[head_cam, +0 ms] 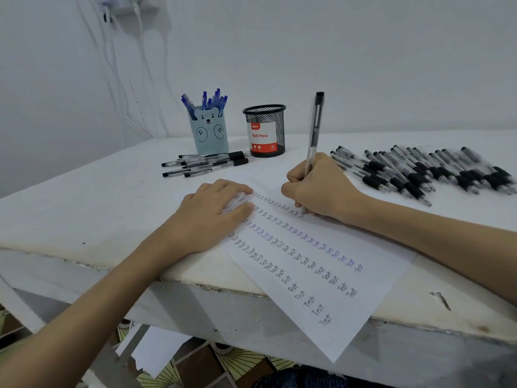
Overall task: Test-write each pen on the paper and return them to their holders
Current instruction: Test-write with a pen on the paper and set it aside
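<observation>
A white paper (330, 309) lies slanted on the table, covered with rows of handwritten "Test" in black and blue ink. My right hand (319, 189) grips a clear black-capped pen (314, 130), its tip down on the paper at the end of the top row. My left hand (212, 217) rests flat on the paper's upper left corner. A light blue bear holder (209, 133) holds several blue pens. Beside it stands a black mesh holder (265, 130) with a "Ball Pens" label inside.
Several black pens (207, 163) lie loose in front of the two holders. A large pile of black pens (425, 172) is spread at the right. The paper overhangs the table's chipped front edge (195, 284). White cables (112, 65) hang on the wall at the left.
</observation>
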### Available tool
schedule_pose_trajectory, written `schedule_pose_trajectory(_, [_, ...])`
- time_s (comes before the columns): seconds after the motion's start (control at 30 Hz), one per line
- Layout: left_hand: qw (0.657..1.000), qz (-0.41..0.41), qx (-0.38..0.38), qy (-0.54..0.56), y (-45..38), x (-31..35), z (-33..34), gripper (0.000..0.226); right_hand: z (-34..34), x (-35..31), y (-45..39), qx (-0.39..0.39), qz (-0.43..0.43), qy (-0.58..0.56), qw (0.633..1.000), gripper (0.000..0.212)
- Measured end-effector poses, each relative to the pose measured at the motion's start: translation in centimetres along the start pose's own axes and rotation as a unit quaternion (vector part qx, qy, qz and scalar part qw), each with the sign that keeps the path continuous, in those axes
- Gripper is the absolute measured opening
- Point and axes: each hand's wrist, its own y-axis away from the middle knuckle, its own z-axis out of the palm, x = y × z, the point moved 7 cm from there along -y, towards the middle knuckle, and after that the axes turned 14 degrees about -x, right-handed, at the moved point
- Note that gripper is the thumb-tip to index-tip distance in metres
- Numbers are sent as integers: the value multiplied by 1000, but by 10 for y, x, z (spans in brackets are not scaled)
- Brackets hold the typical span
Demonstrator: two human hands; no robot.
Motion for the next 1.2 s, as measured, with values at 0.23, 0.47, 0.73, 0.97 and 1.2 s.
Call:
schedule_pose_trajectory(0.23, [1000,0,3,1,0,-1,0,61,1,2,0,3,10,-24,1000,56])
schedule_pose_trajectory(0.47, [1000,3,6,5,0,-2,0,60,-17,18,1,20,110,-173,979,36])
schedule_pose_trajectory(0.73, [1000,4,9,11,-1,-3,-1,59,-55,24,1,57,95,-173,979,20])
schedule_pose_trajectory(0.97, [1000,9,10,14,0,-2,-1,57,-53,21,3,69,57,-201,975,20])
schedule_pose_trajectory(1.2, [1000,0,7,18,1,-2,-2,57,-50,29,-1,32,87,54,994,28])
